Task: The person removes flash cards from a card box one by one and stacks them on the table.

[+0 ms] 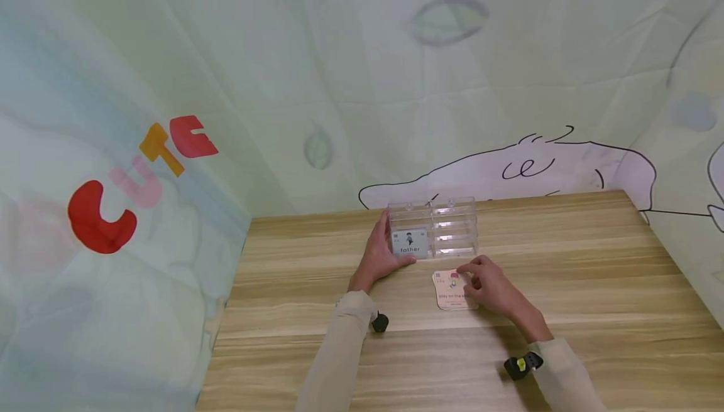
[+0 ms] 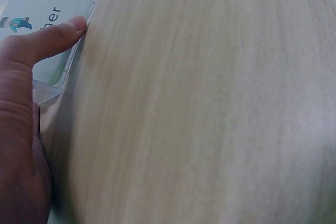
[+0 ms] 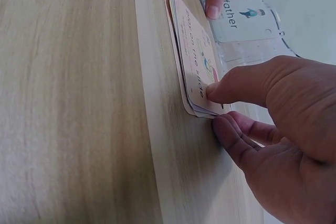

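Head view: I count two hands, one clear box with two columns, one stack and one "father" card facing me. The stack (image 1: 450, 294) lies on the table (image 1: 317, 261), nearer the wearer than the box (image 1: 433, 230), to the right of the left hand (image 1: 382, 255) and touching the right hand (image 1: 493, 287). The card (image 1: 410, 243) shows at the box's left column.

Left wrist view: I see the left hand gripping the box, its thumb across the card's lower part.

Right wrist view: I see the right hand pinching the stack's edge, thumb on top; its cards I cannot count.
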Demonstrator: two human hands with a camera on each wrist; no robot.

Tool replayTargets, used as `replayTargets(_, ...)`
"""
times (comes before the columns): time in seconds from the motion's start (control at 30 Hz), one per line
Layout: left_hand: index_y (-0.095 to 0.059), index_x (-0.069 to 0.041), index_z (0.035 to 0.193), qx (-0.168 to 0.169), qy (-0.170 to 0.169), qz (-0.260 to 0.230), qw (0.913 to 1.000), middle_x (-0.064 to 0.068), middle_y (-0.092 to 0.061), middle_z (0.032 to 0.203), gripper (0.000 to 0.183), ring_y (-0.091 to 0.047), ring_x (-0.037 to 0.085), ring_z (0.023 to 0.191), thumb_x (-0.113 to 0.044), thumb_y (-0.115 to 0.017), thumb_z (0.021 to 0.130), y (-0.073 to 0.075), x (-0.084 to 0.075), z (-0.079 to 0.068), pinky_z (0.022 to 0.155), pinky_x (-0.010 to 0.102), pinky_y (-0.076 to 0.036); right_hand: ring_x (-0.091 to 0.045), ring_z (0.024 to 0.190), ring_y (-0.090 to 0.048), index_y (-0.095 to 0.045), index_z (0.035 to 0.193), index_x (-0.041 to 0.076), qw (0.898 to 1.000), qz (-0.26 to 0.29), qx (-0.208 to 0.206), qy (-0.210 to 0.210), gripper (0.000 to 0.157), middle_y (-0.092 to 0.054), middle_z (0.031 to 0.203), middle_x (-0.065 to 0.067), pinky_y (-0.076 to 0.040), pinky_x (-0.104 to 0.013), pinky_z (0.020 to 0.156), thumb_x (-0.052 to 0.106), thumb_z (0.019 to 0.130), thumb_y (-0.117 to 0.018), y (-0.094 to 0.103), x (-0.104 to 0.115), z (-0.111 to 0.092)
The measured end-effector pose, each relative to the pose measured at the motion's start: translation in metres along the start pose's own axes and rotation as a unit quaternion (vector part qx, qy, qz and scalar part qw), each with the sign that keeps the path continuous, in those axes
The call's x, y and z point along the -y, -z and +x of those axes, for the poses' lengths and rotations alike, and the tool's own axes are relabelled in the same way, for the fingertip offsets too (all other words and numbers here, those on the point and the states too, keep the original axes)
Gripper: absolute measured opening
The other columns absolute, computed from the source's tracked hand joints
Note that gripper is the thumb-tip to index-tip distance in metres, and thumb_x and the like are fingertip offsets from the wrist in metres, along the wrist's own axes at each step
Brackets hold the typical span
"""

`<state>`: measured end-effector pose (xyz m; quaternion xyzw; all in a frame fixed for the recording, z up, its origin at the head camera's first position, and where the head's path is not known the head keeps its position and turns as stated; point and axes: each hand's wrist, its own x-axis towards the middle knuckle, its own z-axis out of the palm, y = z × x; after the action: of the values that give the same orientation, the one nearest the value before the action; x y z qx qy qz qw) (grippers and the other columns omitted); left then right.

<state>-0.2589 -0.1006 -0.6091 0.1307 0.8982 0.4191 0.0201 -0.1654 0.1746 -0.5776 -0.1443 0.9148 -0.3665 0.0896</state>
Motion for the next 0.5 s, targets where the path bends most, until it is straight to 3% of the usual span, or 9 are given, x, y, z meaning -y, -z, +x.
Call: replayTargets(0.5, 0.008, -0.034, 0.152, -0.006, -0.009, -0.001, 0.9999, 0.004, -0.028, 0.152, 0.133, -0.039, 0.019, 0.133, -0.044, -0.089, 0.061, 0.0003, -0.0001, -0.0008, 0.11, 0.03, -0.032, -0.019, 0.082, -0.054, -0.061, 0.121, 0.005, 1.0, 0.015, -0.015, 0.006, 0.042, -0.053, 0.104, -0.013, -0.052, -0.029, 0.067, 0.001, 0.08, -0.068, 0.0008, -0.0011, -0.0007)
